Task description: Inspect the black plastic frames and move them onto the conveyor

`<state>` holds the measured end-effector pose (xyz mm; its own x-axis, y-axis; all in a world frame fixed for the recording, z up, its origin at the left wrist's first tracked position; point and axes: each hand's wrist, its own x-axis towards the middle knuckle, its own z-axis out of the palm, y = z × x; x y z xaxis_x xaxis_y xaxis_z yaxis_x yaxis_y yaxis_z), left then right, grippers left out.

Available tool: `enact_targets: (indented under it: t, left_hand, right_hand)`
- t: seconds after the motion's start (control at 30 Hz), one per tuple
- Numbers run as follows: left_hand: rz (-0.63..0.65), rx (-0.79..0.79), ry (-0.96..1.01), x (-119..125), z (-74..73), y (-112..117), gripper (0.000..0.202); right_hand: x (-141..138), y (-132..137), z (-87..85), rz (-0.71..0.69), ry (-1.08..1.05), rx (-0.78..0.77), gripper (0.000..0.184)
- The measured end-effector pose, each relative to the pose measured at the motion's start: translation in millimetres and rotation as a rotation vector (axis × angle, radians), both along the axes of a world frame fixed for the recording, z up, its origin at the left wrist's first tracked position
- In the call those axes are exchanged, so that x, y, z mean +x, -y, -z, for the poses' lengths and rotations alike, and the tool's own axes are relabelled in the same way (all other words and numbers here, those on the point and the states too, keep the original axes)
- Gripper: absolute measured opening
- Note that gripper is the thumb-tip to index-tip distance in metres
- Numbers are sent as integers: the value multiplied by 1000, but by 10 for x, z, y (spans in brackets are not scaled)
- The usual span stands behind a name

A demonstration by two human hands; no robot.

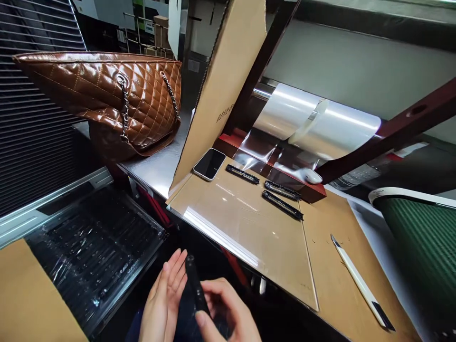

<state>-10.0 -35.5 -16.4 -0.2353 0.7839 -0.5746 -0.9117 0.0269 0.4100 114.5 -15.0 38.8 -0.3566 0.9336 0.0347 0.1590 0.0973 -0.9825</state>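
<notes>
In my right hand (228, 308) is a slim black plastic part (194, 282), pinched near its lower end and held upright in front of the table edge. Just left of it, my left hand (167, 289) has its fingers stretched out, palm toward the part; whether it touches the part I cannot tell. On the clear sheet (235, 223) over the table lie similar black parts: one (242, 174) near the phone, another (282, 190) by the dark red bar, and a third (282, 205) just in front of it.
A white-handled knife (359, 280) lies on the cardboard-covered table at right. A phone (210, 164) rests by an upright cardboard panel (228, 71). Behind are rolls of clear film (331, 126). A film-covered tray of black parts (103, 242) and a brown quilted bag (142, 104) stand left.
</notes>
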Motion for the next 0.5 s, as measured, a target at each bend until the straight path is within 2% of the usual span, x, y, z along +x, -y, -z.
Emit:
enact_targets:
  t: [0.07,0.17,0.3,0.5]
  left_hand:
    - [-12,-46,-10,5,-69,-15,43]
    - [-27,-84,-44,17,-204,-58,62]
    - [-29,-48,-67,45,-326,-102,58]
    - [-24,-59,-76,74,-371,-109,58]
  right_hand:
    - [-58,-4,103,-30,55,20,30]
    - [-112,24,290,39,131,118,31]
    - [-117,66,444,82,168,203,30]
    - [-82,83,511,125,189,282,27]
